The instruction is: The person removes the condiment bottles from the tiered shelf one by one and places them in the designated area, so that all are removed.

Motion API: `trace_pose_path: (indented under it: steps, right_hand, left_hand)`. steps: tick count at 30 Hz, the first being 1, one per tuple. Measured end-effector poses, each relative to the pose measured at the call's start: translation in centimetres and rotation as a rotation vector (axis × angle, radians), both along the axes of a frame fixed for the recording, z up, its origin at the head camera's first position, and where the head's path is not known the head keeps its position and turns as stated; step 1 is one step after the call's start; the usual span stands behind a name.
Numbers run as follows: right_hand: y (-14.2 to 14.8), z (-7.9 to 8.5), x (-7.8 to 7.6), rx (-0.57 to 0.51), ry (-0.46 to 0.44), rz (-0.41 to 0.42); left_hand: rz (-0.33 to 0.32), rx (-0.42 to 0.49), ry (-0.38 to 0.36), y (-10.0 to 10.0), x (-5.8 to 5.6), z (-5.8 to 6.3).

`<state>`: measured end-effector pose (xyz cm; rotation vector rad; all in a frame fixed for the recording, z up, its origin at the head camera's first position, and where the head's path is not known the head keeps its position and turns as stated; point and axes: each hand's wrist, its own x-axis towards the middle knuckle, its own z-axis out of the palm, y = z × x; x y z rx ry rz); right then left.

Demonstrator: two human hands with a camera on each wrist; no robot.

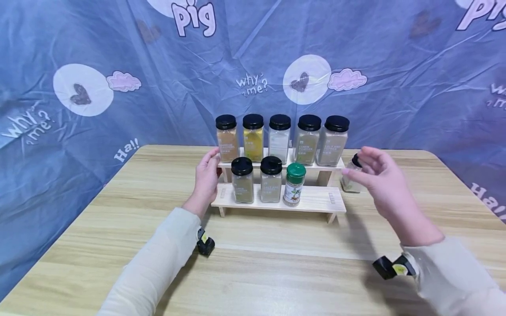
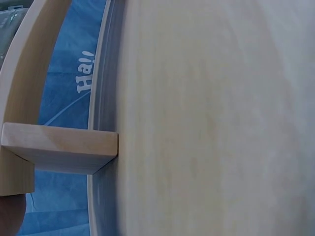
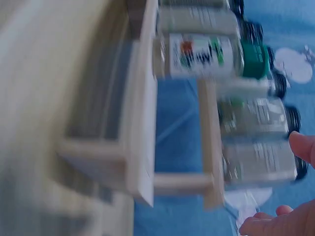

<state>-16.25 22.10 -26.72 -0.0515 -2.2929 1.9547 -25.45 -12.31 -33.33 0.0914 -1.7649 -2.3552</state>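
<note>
A two-tier wooden spice rack (image 1: 316,193) stands on the table. My left hand (image 1: 206,175) holds its left end, fingers at the upper shelf; in the left wrist view a fingertip (image 2: 11,215) shows below the shelf's end. My right hand (image 1: 381,184) is raised off the rack's right end, thumb and fingers apart with nothing between them. Behind it, partly covered, a small dark-lidded jar (image 1: 352,181) stands on the table. The green-capped shaker (image 1: 294,191) sits rightmost on the lower step. Nearest the right hand above is a black-lidded salt and pepper jar (image 1: 333,145).
Several more black-lidded jars, one with yellow powder (image 1: 254,142), line the upper shelf. Two others, including a cumin jar (image 1: 243,186), stand on the lower step. A blue printed cloth (image 1: 189,87) hangs behind the wooden table (image 1: 269,272).
</note>
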Motion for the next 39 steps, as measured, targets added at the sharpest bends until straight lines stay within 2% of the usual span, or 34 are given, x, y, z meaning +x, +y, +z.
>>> trace_pose_path:
  steps: [6,13,21,27,39]
  right_hand:
    - [-3.0,-1.2,1.0,0.095,-0.051,0.123]
    - [-6.1,-2.7,1.1,0.091,-0.047,0.208]
    - [-7.7,-4.3,0.3,0.052,-0.047,0.211]
    - [-8.7,-5.1,-0.2,0.113,-0.041,0.165]
    - [-9.7,-5.3,-0.5,0.177,0.003,0.135]
  left_hand:
    - [-0.013,-0.013,0.004,-0.3,0.0,-0.1]
    - [-0.01,0.015,0.005,-0.1,0.1,0.0]
    - [-0.008,0.028,0.004,-0.1,0.3,0.2]
    - [-0.007,0.035,0.002,-0.1,0.3,0.2]
    - [-0.005,0.057,-0.012,-0.1,0.3,0.6]
